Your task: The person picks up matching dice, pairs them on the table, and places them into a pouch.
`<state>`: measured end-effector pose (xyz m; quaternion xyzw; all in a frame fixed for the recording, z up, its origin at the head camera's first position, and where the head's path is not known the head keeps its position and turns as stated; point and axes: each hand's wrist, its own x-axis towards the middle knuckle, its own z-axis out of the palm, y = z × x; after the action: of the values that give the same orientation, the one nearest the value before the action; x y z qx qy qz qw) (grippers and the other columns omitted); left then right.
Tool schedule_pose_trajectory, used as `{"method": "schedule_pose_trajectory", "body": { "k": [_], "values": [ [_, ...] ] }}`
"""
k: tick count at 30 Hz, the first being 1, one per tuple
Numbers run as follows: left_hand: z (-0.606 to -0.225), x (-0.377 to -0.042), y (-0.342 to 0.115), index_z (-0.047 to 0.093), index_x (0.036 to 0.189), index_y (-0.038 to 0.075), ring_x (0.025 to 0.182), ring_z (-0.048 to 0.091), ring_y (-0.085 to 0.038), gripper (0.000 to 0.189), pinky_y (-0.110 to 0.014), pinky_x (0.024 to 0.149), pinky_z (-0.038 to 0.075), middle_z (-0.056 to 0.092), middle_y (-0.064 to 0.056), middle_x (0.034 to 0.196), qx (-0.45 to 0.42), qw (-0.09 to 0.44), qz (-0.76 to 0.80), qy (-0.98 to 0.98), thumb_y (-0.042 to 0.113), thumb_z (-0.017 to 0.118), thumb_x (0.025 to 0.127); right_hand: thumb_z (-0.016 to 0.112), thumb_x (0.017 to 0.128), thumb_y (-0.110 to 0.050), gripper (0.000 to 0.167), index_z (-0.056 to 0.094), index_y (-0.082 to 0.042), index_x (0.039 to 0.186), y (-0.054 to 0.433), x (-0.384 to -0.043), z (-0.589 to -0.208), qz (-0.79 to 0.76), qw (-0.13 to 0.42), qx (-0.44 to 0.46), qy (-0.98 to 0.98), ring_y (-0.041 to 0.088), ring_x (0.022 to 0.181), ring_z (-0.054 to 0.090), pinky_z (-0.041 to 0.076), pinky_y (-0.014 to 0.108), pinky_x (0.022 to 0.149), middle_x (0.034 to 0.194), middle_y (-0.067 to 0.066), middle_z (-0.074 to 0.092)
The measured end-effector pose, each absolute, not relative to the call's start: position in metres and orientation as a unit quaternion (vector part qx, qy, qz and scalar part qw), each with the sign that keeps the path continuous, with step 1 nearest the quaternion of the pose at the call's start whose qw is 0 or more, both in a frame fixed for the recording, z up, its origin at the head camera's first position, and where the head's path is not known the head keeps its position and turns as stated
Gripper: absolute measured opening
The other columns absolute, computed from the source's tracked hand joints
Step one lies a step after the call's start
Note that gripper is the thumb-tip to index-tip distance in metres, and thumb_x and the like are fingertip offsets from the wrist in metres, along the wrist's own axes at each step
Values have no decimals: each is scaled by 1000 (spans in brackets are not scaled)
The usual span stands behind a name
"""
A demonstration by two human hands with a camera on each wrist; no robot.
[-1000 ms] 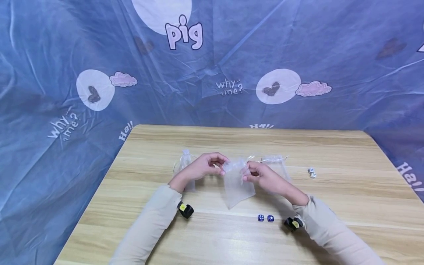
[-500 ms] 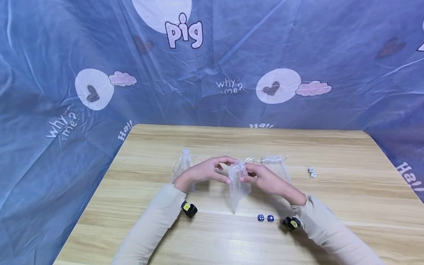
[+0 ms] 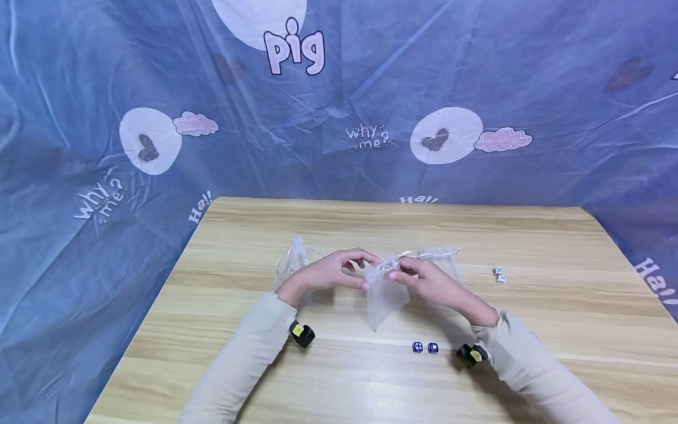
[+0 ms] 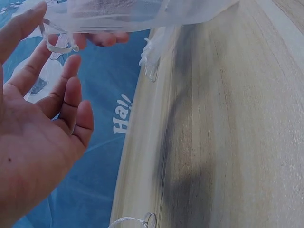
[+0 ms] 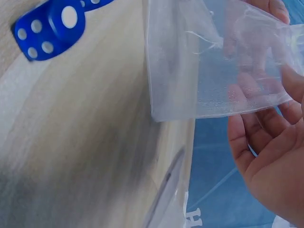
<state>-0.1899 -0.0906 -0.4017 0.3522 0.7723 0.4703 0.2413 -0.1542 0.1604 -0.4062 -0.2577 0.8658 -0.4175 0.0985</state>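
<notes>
Bag (image 3: 389,297) fans out again after bunching half a sec ago!
R hand (image 3: 430,284) pinches its mouth; L hand (image 3: 331,271), thumb & forefinger apart, is at the other side, can't tell if gripping. Bag hangs betw. them over table (image 3: 349,383), nr blue dice (image 3: 418,347). Mouth's prob. still the bit being worked rn.

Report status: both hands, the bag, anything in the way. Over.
Right hand pinching sheer bag; left hand at its mouth, grip unclear. Held above table. Blue dice apart from it, nothing apparently in the way.
</notes>
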Motion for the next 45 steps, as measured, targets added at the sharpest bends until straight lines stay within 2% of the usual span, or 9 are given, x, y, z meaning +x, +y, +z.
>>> {"method": "schedule_pose_trajectory", "body": {
  "k": [5,10,14,20,26,29,34,39,45],
  "values": [
    [-401,-190,-90,57,128,5,100,48,-9,47,-25,90,45,60,-10,119,341,231,481,774,12,72,83,44,102,-15,29,63,0,117,163,-154,-405,-424,94,-272,859,41,110,61,49,53,95,116,23,66],
    [-400,-190,-89,59,126,5,98,50,-8,47,-24,89,46,62,-10,112,337,222,487,775,10,73,82,41,103,-10,31,59,3,124,163,-155,-406,-431,86,-306,845,44,121,54,41,59,102,127,24,61],
    [-399,-189,-89,59,126,6,98,52,-11,47,-24,89,47,62,-9,111,338,215,488,776,11,74,82,43,102,-9,28,63,-1,119,162,-155,-407,-420,69,-322,845,33,111,59,47,51,98,117,15,64],
    [-398,-188,-88,59,128,8,87,49,-19,51,-20,74,43,54,-2,92,334,229,487,774,11,77,79,44,101,-10,26,66,-3,113,162,-154,-408,-399,81,-317,857,13,94,53,50,30,86,102,5,59],
    [-397,-187,-87,58,129,7,84,47,-16,54,-19,73,43,51,1,88,331,237,493,769,10,77,79,50,99,-15,17,66,-9,95,160,-153,-407,-393,73,-292,869,16,94,51,47,31,82,101,7,59],
    [-396,-187,-87,58,129,8,84,48,-15,54,-20,73,44,52,1,88,327,237,495,769,10,77,79,57,96,-16,13,66,-8,100,158,-152,-406,-404,52,-274,871,16,92,54,49,30,80,105,8,62],
    [-392,-187,-88,58,129,9,84,51,-13,50,-21,74,45,56,0,91,331,230,494,771,9,74,81,64,91,-13,29,61,-3,117,157,-154,-405,-440,41,-242,864,11,82,54,48,25,72,97,7,64],
    [-389,-188,-90,59,127,10,85,53,-10,46,-22,75,47,60,-3,93,333,213,488,778,7,70,83,68,88,-12,25,60,-2,109,160,-155,-406,-462,45,-214,860,8,79,55,49,23,71,87,7,63],
    [-390,-192,-92,62,124,9,84,54,-11,41,-22,76,47,63,-5,100,323,207,492,781,5,67,83,67,87,-10,22,61,-1,107,163,-155,-406,-483,52,-217,846,4,80,58,50,21,72,90,10,65]
  ]
}}
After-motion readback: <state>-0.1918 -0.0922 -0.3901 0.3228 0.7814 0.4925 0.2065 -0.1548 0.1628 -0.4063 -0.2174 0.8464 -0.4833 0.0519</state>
